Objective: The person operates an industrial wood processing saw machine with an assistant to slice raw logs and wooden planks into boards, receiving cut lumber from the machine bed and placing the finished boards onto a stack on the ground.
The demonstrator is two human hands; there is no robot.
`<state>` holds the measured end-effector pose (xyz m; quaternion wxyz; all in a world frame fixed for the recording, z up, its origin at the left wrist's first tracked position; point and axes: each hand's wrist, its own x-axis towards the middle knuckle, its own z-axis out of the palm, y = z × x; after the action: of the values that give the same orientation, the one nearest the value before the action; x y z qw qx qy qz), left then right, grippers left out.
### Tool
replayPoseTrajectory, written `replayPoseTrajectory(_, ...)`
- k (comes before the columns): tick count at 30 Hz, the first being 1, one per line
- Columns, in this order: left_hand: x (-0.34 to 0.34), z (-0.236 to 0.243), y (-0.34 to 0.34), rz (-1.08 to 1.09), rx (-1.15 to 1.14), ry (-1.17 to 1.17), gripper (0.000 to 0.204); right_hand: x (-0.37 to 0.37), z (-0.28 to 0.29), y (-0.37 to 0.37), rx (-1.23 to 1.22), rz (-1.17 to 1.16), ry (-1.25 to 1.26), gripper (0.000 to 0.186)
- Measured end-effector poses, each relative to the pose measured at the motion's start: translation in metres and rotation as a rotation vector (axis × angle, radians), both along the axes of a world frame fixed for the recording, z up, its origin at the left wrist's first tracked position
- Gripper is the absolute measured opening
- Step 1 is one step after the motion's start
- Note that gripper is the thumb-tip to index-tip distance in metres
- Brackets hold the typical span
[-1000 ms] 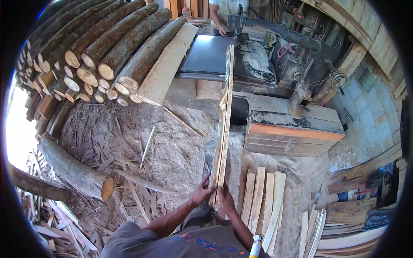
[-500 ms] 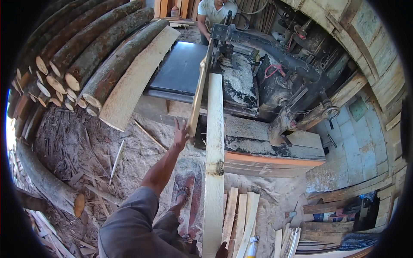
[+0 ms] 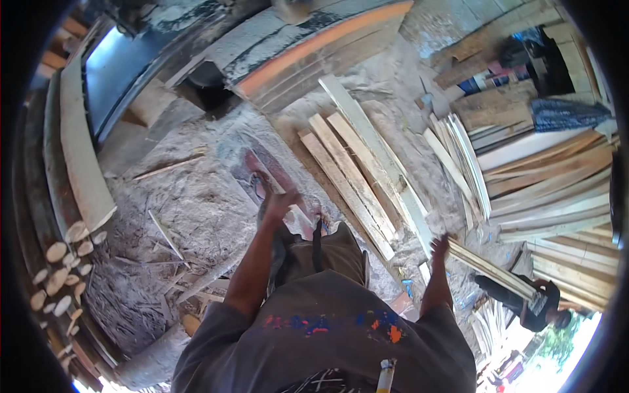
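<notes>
My left hand point(image 3: 283, 202), slightly blurred, hovers over the floor by my legs, fingers loosely out and holding nothing. My right hand point(image 3: 439, 246) has its fingers apart at the near end of a long pale board point(image 3: 367, 154), which lies slanting over a group of sawn boards point(image 3: 344, 177) on the sandy floor. Whether those fingers touch the board is unclear. Under my feet is a reddish plank point(image 3: 261, 162).
A co-worker point(image 3: 553, 308) in dark clothing carries several narrow boards point(image 3: 498, 272) at the right. The saw bench point(image 3: 121, 72) and its wooden base point(image 3: 314, 46) are ahead. Logs point(image 3: 57, 278) are stacked left, timber point(image 3: 550, 183) right, offcuts point(image 3: 164, 239) on the floor.
My view has swung right and down from the saw. The pale board that stood upright before me now lies on the floor boards. Both hands are apart, away from the saw.
</notes>
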<state>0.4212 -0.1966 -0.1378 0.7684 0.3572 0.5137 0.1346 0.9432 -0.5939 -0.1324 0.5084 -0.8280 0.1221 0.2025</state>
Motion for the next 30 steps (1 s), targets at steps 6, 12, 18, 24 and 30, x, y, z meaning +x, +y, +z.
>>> replayPoseTrajectory(6,-0.231,0.010,-0.041,0.671,-0.051,0.359,0.063,-0.176,-0.095,0.179,-0.473,1.391,0.553,0.044)
replayPoseTrajectory(12,-0.360,0.028,0.082,1.008,0.110,0.542,0.086,-0.382,-0.061,0.469,-0.603,1.864,0.373,0.042)
replayPoseTrajectory(18,-0.360,0.083,0.375,0.820,0.532,0.414,0.076,-0.563,0.001,0.815,0.028,2.062,-0.111,0.047)
replayPoseTrajectory(24,-0.352,0.126,0.572,0.851,0.645,0.288,0.074,-0.699,0.108,1.005,0.438,1.714,-0.081,0.060)
replayPoseTrajectory(30,-0.340,0.114,0.530,0.668,0.569,0.201,0.091,-0.735,0.167,0.916,0.208,1.780,0.361,0.068)
